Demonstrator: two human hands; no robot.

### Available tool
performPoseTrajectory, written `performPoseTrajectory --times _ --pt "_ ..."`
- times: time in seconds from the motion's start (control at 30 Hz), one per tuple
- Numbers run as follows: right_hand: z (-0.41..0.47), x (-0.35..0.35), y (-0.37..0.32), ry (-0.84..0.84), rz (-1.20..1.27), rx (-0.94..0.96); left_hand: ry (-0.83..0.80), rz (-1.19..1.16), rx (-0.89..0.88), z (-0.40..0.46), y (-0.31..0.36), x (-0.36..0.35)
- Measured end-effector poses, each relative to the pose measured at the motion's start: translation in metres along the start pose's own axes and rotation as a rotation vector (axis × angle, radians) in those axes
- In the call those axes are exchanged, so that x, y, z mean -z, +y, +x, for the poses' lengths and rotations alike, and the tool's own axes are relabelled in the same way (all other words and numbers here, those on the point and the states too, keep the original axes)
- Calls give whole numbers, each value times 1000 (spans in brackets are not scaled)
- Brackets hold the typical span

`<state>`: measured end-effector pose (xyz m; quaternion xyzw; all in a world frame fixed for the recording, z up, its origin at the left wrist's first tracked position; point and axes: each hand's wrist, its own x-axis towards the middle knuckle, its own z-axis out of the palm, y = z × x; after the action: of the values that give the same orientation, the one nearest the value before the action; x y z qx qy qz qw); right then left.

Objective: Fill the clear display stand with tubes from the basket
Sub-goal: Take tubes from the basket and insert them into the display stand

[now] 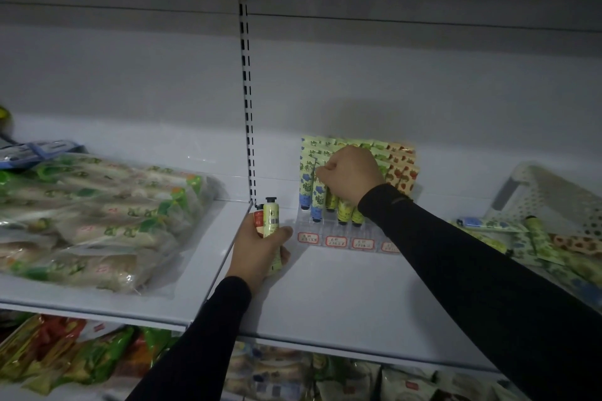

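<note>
The right hand (350,174) is curled into a fist over the clear display stand (338,231), its fingertips pinching the top edge of a green and blue tube (317,197) that stands cap down in the stand's left part. How much of the tube the fingers cover is hard to make out, since the back of the hand blocks them. The left hand (260,246) rests on the white shelf (342,296) just left of the stand, fingers wrapped around 2 tubes held upright: a yellow-green tube (272,221) with a black cap on top and a red tube (259,220) behind it, mostly hidden by the palm.

The stand sits toward the back of the shelf, holding rows of tubes that go from green and blue on the left to strawberry-printed ones (404,172) on the right; its front row carries red-bordered labels (335,241), too small to read. The right forearm covers the stand's right front corner.

At the right edge lies a white perforated basket (547,195), tipped on its side, with loose tubes (527,238) spilled in front of it. Bagged goods (97,221) lie on the neighbouring shelf to the left.
</note>
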<state>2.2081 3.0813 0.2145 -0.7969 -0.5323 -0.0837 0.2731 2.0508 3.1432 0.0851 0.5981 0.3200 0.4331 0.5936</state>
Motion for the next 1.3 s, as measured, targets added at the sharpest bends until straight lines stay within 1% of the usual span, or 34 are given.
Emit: performPoseTrajectory --times 0.17,0.43,0.77,0.87,1.3 --pt "0 0 6 8 6 31 -4 -9 4 0 1 0" --pt "1 -4 9 -48 95 -7 -4 -18 13 1 0 0" --pt "-1 1 11 -101 120 -25 -1 -28 0 1 -1 -1" --pt "-2 3 9 -114 107 -12 3 -30 -4 0 0 -1" --pt "-6 6 9 -72 18 19 -1 -17 -14 0 -1 0"
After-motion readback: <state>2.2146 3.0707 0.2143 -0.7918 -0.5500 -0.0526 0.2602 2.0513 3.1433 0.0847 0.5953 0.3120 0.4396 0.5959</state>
